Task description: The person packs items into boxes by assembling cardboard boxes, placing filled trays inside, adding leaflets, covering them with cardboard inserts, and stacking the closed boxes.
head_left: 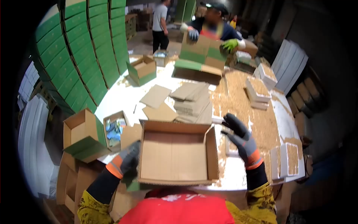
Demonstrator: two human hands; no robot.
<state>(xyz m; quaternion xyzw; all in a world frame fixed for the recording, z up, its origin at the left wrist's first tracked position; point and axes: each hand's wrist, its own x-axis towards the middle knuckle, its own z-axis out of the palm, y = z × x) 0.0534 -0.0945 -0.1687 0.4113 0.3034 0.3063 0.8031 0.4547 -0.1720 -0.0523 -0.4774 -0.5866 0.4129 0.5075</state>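
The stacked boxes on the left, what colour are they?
Mostly green, the stacked boxes, with brown edges; the head view shows it best.

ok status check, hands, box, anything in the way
Left hand at left side of cardboard box; right hand open, apart from its right side. Box open, empty inside. Flat cardboard sheets piled just beyond.

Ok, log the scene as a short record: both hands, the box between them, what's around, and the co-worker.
left hand: grey-and-orange glove, at the box's left side; grip unclear
right hand: grey-and-orange glove, open, apart from the box
box: open brown cardboard box, nothing seen inside
beyond box: flat brown cardboard pieces
left side: open green-and-brown cardboard box
co-worker: person in dark top, gloved hands on green-and-brown cardboard
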